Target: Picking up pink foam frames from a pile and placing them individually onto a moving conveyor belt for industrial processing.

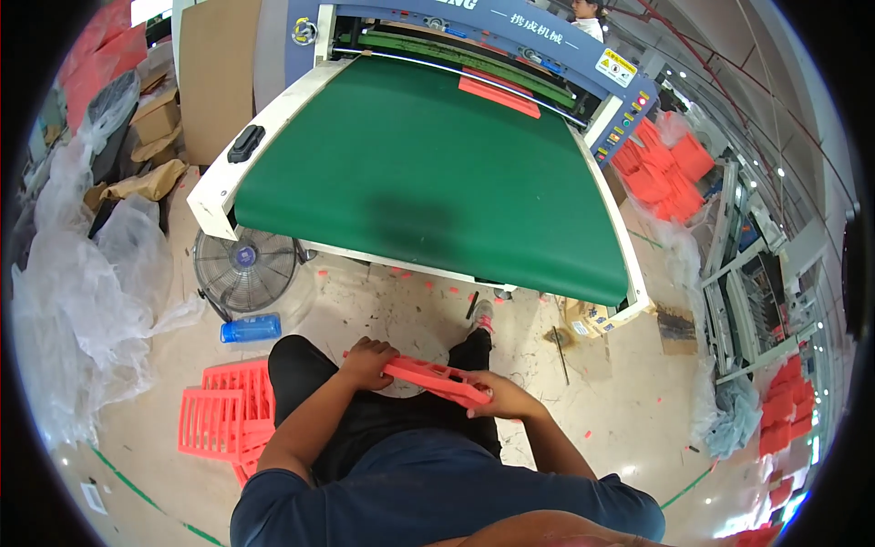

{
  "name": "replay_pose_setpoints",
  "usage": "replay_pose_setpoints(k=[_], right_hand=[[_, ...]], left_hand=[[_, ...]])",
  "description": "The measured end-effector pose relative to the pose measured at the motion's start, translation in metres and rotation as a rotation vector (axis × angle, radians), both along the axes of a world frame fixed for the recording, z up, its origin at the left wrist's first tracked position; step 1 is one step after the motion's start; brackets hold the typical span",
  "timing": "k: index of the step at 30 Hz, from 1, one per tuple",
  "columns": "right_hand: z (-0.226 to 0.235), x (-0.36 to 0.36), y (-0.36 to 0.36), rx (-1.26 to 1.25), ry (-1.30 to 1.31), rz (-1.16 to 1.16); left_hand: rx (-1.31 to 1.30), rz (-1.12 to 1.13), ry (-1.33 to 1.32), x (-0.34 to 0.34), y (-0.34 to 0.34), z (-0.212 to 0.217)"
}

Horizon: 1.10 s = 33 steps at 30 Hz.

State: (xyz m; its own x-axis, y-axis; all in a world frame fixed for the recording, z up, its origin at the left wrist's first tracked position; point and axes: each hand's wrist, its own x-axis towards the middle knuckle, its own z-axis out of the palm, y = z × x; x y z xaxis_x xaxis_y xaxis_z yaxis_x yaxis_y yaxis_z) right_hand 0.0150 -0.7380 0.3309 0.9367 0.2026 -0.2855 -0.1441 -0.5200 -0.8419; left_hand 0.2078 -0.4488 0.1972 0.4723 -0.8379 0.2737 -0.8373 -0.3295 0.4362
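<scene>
A coral-red foam-like piece with cut-out openings (436,378) is held above my lap, slanting down toward the right. My left hand (367,365) is closed round its left end. At the other end my right hand (499,397) grips it, with the fingers partly hidden. On the floor to my left lie several coral-red slotted frames (219,421), piled on one another. Ahead of me is the green conveyor belt (410,146) of a machine, and a coral-red sheet (499,93) lies at its far end, under the machine's opening.
A black floor fan (244,264) and a blue bottle (251,328) stand and lie left of the belt. Clear plastic wrap (91,310) heaps at far left. Coral-red pieces (661,169) and a metal rack (747,292) are at right. Red scraps dot the floor. Someone (588,16) is behind the machine.
</scene>
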Motion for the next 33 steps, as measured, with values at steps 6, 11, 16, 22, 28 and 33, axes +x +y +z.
replay_pose_setpoints(k=[6,11,16,22,28,33], right_hand=[[-0.045,0.001,-0.010,0.175,0.044,-0.074],[-0.022,-0.001,-0.010,-0.078,0.177,-0.117],[-0.033,-0.017,-0.009,-0.077,0.032,-0.113],[-0.029,-0.018,0.002,-0.202,0.006,-0.102],[0.018,-0.021,-0.020,-0.286,-0.330,-0.229],[0.106,-0.050,-0.061,-0.259,-0.380,-0.327]], left_hand=[[-0.110,0.058,-0.059,0.000,-0.006,-0.003],[-0.208,0.049,-0.152,-0.004,-0.009,-0.003],[-0.199,0.059,0.025,-0.005,-0.006,-0.002],[-0.306,0.089,-0.059,-0.002,-0.007,-0.001],[-0.484,0.277,-0.118,0.001,-0.006,0.016],[-0.656,0.535,0.053,0.015,0.012,-0.004]])
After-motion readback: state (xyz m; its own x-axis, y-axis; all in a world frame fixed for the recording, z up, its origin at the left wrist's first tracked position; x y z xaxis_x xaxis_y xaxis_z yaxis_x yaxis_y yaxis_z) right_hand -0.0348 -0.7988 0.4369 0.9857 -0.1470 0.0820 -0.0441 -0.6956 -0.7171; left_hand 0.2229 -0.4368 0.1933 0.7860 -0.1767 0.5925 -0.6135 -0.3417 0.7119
